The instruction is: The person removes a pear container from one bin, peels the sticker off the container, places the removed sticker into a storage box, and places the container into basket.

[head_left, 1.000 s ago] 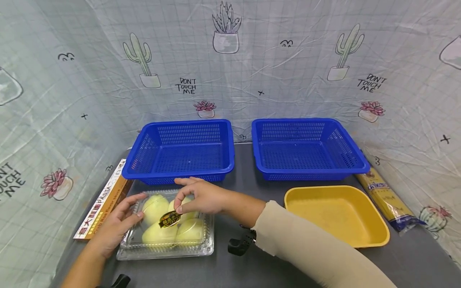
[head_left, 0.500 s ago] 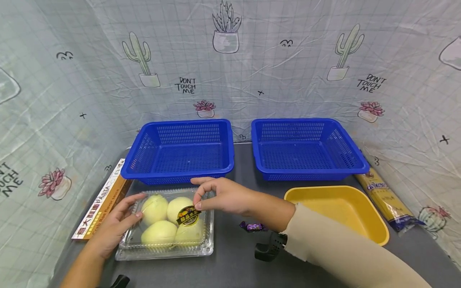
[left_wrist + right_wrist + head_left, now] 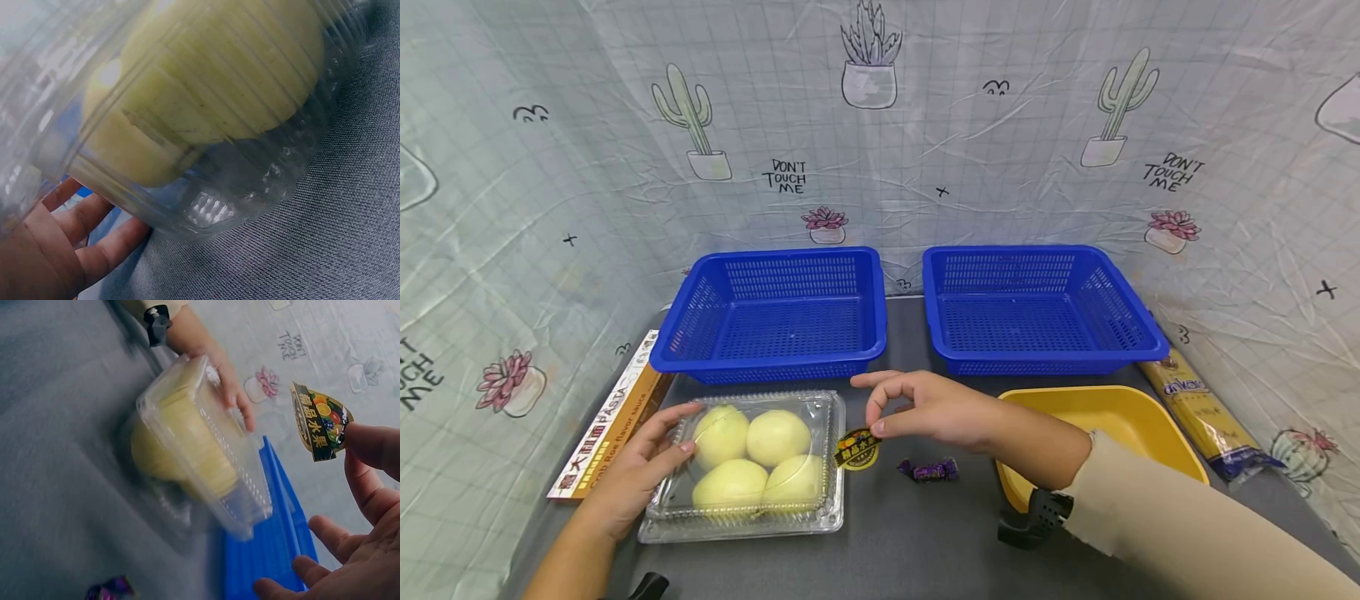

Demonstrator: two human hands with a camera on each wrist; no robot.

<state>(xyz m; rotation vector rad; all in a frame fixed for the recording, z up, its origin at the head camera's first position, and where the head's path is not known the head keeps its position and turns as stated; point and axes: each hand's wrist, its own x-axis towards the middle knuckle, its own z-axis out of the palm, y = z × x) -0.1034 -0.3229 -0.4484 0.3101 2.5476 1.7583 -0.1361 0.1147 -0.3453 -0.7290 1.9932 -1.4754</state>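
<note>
A clear plastic clamshell box (image 3: pixel 831 515) holds several pale yellow-green fruits (image 3: pixel 778 437) and stands at the front left of the table. Along its left side rests my left hand (image 3: pixel 632 473), thumb toward the lid; the left wrist view shows its fairly straight fingers (image 3: pixel 119 240) touching the ribbed plastic. To the right of the box, my right hand (image 3: pixel 943 412) pinches a black and gold oval sticker (image 3: pixel 855 450) between thumb and index finger. The right wrist view shows fruit pictures and Chinese characters on the sticker (image 3: pixel 320 422), held apart from the box. My other right fingers are spread.
Two blue baskets (image 3: pixel 797 277) (image 3: pixel 1015 271) stand at the back. A yellow tray (image 3: pixel 1101 410) sits front right, partly behind my right forearm. A pasta box (image 3: pixel 613 425) lies far left, a yellow pasta bag (image 3: pixel 1206 417) far right. A purple wrapped candy (image 3: pixel 932 470) lies mid-table.
My right hand has drawn the sticker rightward from above the lid to beyond the box's right edge. The purple candy has come into sight. My left hand stays on the box.
</note>
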